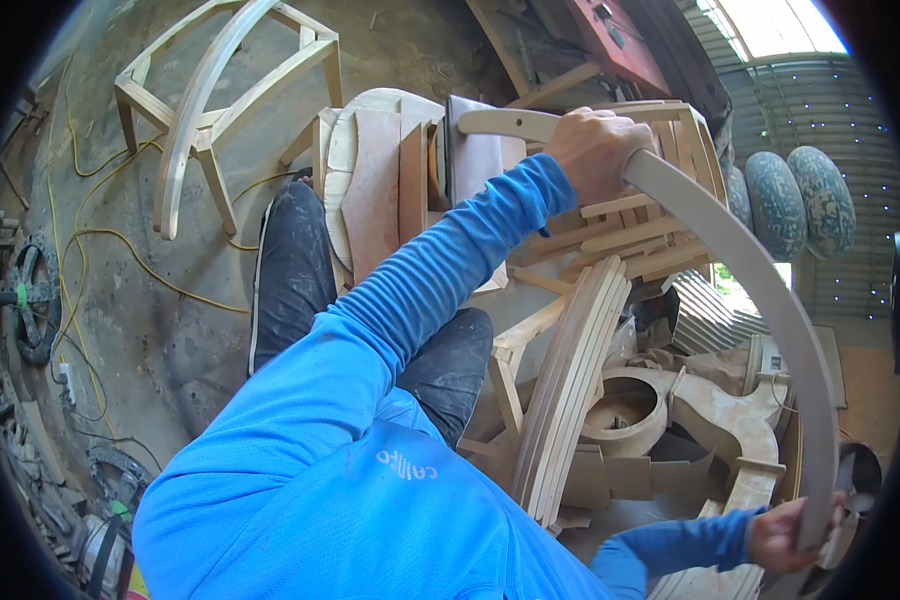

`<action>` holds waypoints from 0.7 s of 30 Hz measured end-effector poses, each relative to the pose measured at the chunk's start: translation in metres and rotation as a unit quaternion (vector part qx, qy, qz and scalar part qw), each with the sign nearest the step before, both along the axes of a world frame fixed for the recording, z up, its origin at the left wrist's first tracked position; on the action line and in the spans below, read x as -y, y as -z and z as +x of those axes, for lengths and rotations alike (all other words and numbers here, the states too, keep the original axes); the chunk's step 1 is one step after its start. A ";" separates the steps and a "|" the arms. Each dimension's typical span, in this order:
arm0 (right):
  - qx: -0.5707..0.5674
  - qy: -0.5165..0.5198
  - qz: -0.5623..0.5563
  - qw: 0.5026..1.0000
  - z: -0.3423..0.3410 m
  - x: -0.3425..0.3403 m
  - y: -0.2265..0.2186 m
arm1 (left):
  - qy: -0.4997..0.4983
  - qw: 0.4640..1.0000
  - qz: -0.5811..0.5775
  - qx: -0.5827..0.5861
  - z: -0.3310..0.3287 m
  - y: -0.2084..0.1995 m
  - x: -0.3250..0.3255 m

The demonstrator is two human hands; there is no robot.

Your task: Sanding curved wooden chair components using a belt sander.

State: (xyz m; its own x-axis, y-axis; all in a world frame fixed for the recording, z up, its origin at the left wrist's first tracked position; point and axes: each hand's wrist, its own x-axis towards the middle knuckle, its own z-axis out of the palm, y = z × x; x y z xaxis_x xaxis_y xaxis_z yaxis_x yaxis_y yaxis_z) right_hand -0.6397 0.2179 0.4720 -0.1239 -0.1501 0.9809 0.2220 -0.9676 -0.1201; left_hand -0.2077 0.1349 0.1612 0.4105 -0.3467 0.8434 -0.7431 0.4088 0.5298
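Note:
My left hand (pixel 595 155) is closed around the upper part of a long curved wooden piece (pixel 818 410). The piece bows out to the right and runs down to my right hand (pixel 795 535), whose fingers are wrapped round its lower part. A small dark hole shows near the upper tip. That tip lies at a flat upright strip (pixel 478 165), grey-pink with a dark edge, which looks like a sanding belt on a wooden housing (pixel 378 190). Whether tip and strip touch, I cannot tell.
Left of the housing stands a wooden frame (pixel 270 95) with a curved rail. Stacked curved slats (pixel 570 390) lie between my knees and a beige blower-like casing (pixel 710 400). Slatted frames (pixel 660 230) stand behind. A yellow cable (pixel 160 265) crosses the floor.

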 end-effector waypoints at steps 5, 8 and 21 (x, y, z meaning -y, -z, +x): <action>-0.020 -0.108 0.154 0.982 -0.057 -0.020 0.130 | -0.024 0.997 -0.053 0.044 0.019 0.028 0.017; -0.018 -0.214 0.267 0.939 -0.081 -0.019 0.208 | -0.041 0.995 -0.054 0.070 0.024 0.056 0.021; -0.106 -0.200 0.283 0.932 -0.109 -0.015 0.155 | -0.063 0.994 -0.027 0.081 0.020 0.027 0.014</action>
